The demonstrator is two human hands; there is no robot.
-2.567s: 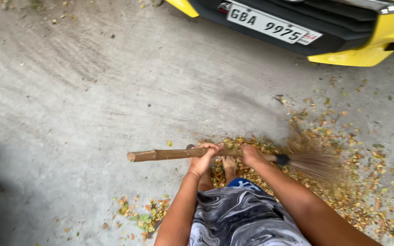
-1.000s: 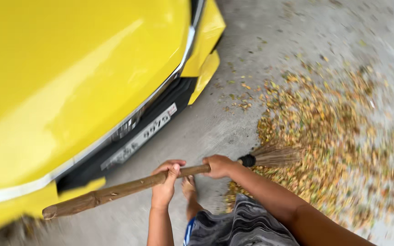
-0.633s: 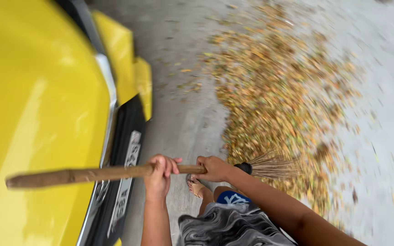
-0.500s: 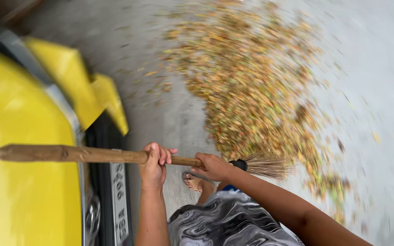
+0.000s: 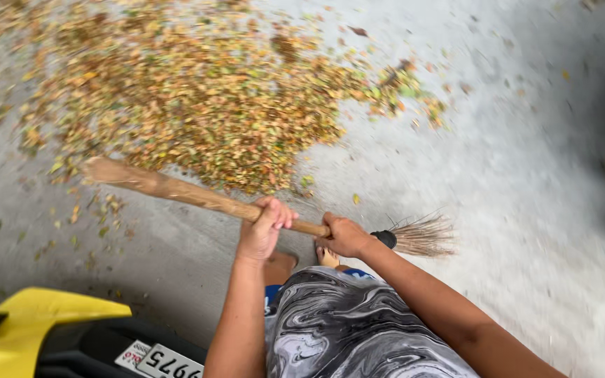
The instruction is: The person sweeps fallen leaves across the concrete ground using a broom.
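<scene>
The broom (image 5: 246, 208) is held across the body, its wooden handle wrapped tight by the left hand (image 5: 264, 227) and, nearer the bristles (image 5: 423, 236), by the right hand (image 5: 344, 236), so the swing is steered. Beyond the fingers, the leaf pile (image 5: 190, 105) is spread over the concrete (image 5: 512, 161); the yellow car (image 5: 43, 329) sits behind the left wrist.

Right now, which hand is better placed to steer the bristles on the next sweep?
Probably the right hand: it grips the broom handle just behind the bristles. The left hand holds farther up, nearer the leaves.
</scene>
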